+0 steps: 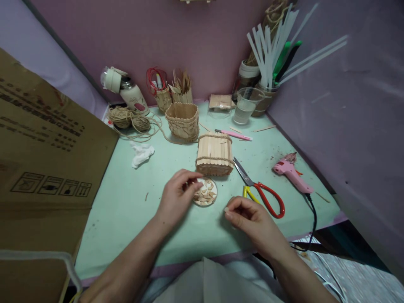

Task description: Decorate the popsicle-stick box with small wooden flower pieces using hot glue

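Note:
A small round white dish (211, 188) holding several pale wood chips (205, 196) lies near the middle of the table. At its left rim is my left hand (179, 191), thumb and forefinger slightly apart over the chips. My right hand (248, 216) is to the right of the dish, thumb and fingertips pinched together. Whatever may be between those fingertips is too small to name. Just behind the dish a box of wooden sticks (215, 151) lies on its side, bound with two rounds of twine.
Red-handled scissors (268, 200) lie beside my right hand, with yellow handles (249, 193) next to them. Farther right is a pink glue gun (293, 174). Behind stand a wooden basket (183, 126) and a plastic cup (244, 109). A cardboard box (47, 147) borders the left side.

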Demonstrator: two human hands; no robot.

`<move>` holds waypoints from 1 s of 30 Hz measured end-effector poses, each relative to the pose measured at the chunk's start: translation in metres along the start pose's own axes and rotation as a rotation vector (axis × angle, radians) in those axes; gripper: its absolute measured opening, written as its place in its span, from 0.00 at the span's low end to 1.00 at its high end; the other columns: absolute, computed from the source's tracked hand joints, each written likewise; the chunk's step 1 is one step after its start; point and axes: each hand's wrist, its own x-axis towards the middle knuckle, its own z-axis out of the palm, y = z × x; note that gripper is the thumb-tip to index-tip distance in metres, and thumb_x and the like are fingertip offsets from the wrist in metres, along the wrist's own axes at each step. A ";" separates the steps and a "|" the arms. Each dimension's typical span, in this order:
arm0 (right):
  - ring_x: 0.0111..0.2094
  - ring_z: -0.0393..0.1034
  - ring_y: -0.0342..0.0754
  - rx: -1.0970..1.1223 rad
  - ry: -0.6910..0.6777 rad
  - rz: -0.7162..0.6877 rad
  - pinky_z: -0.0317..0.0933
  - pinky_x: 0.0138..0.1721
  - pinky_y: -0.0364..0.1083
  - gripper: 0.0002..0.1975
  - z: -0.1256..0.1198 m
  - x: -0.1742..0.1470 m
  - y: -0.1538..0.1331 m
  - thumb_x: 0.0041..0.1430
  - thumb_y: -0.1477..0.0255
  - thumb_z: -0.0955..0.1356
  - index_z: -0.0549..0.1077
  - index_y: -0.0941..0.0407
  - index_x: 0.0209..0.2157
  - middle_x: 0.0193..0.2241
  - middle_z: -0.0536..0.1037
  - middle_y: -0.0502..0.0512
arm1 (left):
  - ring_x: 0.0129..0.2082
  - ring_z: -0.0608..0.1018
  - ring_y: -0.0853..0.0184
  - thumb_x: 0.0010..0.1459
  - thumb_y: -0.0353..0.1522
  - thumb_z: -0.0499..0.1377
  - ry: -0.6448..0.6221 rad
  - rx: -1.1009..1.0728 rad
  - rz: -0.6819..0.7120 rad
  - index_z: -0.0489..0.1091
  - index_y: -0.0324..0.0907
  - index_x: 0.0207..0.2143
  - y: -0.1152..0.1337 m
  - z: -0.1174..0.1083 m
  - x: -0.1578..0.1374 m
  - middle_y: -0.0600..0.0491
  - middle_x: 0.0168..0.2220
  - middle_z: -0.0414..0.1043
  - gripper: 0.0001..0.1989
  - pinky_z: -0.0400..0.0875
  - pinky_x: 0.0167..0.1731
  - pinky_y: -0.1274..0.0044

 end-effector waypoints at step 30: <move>0.21 0.60 0.42 -0.055 0.193 -0.157 0.56 0.23 0.42 0.10 0.012 0.033 0.000 0.50 0.64 0.72 0.73 0.55 0.26 0.19 0.70 0.47 | 0.35 0.75 0.66 0.58 0.31 0.58 -0.004 0.011 -0.050 0.70 0.42 0.34 0.001 0.022 0.002 0.54 0.33 0.74 0.02 0.68 0.38 0.74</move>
